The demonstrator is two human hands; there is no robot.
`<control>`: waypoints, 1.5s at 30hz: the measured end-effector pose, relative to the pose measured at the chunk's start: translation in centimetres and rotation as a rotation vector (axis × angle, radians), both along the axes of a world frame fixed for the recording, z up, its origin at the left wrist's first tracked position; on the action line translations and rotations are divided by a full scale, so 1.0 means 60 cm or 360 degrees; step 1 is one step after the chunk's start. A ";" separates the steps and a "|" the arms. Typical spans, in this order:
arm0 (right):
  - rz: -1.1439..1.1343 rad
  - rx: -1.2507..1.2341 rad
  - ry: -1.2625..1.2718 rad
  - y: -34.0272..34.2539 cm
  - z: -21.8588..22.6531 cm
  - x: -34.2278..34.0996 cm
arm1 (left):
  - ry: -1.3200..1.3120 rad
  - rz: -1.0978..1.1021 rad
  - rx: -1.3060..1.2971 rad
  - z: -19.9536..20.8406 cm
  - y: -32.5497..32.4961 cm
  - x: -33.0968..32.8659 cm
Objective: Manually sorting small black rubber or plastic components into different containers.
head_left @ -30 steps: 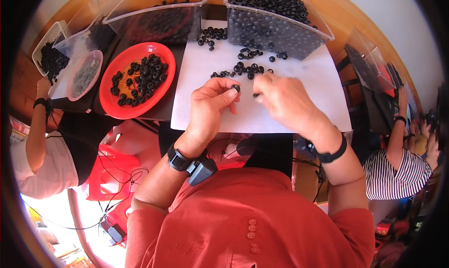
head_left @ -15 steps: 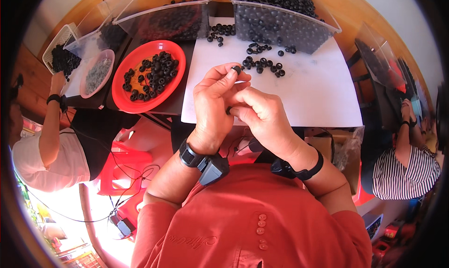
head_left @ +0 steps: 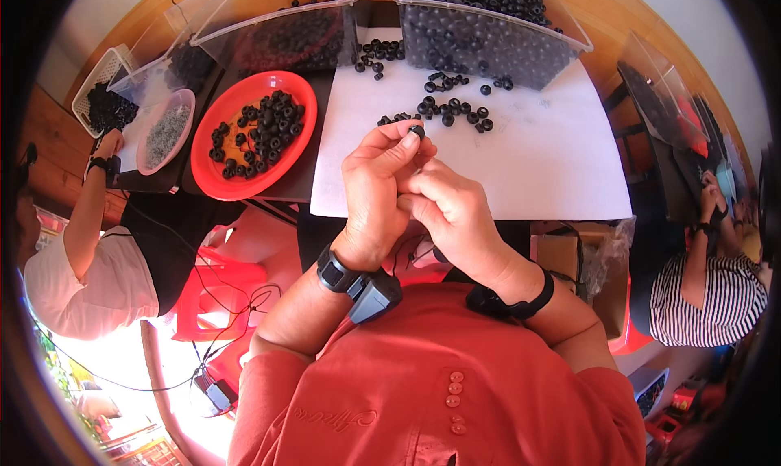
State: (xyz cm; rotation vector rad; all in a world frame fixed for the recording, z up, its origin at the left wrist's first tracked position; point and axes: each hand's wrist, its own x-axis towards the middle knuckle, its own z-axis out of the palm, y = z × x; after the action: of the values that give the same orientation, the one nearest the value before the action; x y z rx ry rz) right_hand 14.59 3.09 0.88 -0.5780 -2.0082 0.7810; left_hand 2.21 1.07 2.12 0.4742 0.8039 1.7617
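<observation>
My left hand (head_left: pixel 370 173) is raised over the near edge of a white sheet (head_left: pixel 561 169), its thumb and forefinger pinching a small round black part (head_left: pixel 417 131). Close against it, my right hand (head_left: pixel 451 206) has thumb and forefinger pressed together; whatever they grip, if anything, is hidden. Beyond the fingers, several similar black ring-shaped parts (head_left: pixel 452 110) lie loose on the sheet. More of these parts fill a clear plastic bin (head_left: pixel 488 55) at the sheet's far side.
To the left stands a red plate (head_left: pixel 304 145) holding black parts on an orange base. Past it are another clear bin (head_left: pixel 281 39), a pink bowl (head_left: pixel 189 108) of small grey pieces and a white basket (head_left: pixel 81 104). Co-workers sit at either side; cables trail over the floor.
Both hands stay together, with only small shifts of the fingers. The dark bit seen at my right fingertips before is now out of sight. The left co-worker's hand has moved slightly.
</observation>
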 end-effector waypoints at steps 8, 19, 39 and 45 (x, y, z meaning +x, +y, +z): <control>-0.0051 -0.0020 0.0023 0.003 0.033 0.018 | 0.0240 0.0067 0.0036 -0.028 -0.003 -0.005; -0.0011 -0.0345 0.0026 0.082 0.051 0.006 | 0.0433 -0.0089 0.0153 -0.041 -0.006 -0.017; -0.0162 -0.0109 0.0262 0.078 0.022 0.009 | 0.0407 -0.0105 0.0101 -0.035 -0.004 -0.017; -0.0010 -0.0394 0.0171 0.075 0.029 0.009 | 0.0355 -0.0093 0.0136 -0.032 -0.004 -0.016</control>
State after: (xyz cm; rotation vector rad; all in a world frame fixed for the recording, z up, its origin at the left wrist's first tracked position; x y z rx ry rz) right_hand 15.14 7.56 2.61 -0.6687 -1.8233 1.0438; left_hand 1.22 0.82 0.22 0.7542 0.8624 1.7133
